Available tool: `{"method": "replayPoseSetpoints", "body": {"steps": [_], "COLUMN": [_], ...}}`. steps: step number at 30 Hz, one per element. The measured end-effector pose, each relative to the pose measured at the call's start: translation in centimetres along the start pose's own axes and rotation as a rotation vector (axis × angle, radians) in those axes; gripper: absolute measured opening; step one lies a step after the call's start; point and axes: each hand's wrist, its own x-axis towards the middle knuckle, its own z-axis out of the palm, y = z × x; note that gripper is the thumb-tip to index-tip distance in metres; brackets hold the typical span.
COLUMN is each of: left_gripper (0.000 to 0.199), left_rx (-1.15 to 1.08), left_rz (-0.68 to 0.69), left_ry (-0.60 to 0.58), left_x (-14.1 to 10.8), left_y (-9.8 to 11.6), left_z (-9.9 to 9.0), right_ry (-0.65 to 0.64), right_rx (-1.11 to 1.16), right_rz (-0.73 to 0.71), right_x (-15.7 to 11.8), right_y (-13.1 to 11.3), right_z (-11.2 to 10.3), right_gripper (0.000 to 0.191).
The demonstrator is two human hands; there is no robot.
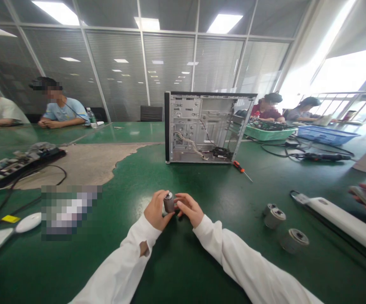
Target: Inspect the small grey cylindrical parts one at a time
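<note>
A small grey cylindrical motor stands upright at the middle of the green table, between my two hands. My left hand is closed around its left side, with fingers behind and thumb in front. From the right, my right hand has bent fingers and thumb gripped at the motor's side. A little dark bit shows under the right fingertips, too small to make out. Off to the right stand more metal motors: one large, another with a smaller one behind it.
An opened computer case stands ahead, with a red-black screwdriver beside it. At right are a white power strip, a green basket, a blue basket and a person's hand holding a phone. Left: a circuit board, cables, a white mouse.
</note>
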Motion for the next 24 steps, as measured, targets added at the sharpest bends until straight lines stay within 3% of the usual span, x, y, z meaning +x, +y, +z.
{"method": "replayPoseSetpoints", "body": {"steps": [6, 9, 15, 20, 24], "left_gripper": [0.032, 0.03, 0.034, 0.036, 0.044], "left_rx": [0.244, 0.223, 0.2, 0.389, 0.501], "left_rz": [0.09, 0.076, 0.077, 0.278, 0.408], "left_ry": [-0.226, -0.277, -0.283, -0.279, -0.246], "left_x": [-0.1, -0.2, -0.3, -0.3, -0.3], "left_y": [-1.0, -1.0, -1.6, -2.9, -2.7], "left_z": [-0.3, -0.2, -0.1, -0.1, -0.1], "right_ry": [-0.028, -0.03, -0.037, -0.038, -0.045], "right_rx": [0.022, 0.042, 0.076, 0.124, 0.221], "right_rz": [0.033, 0.041, 0.031, 0.052, 0.125], "right_x": [0.0, 0.1, 0.1, 0.3, 0.7], "right_y": [-0.3, -0.4, -0.1, 0.4, 0.9], "right_z": [0.2, 0.2, -0.1, -0.5, -0.8], "right_gripper": [0.04, 0.041, 0.038, 0.037, 0.041]}}
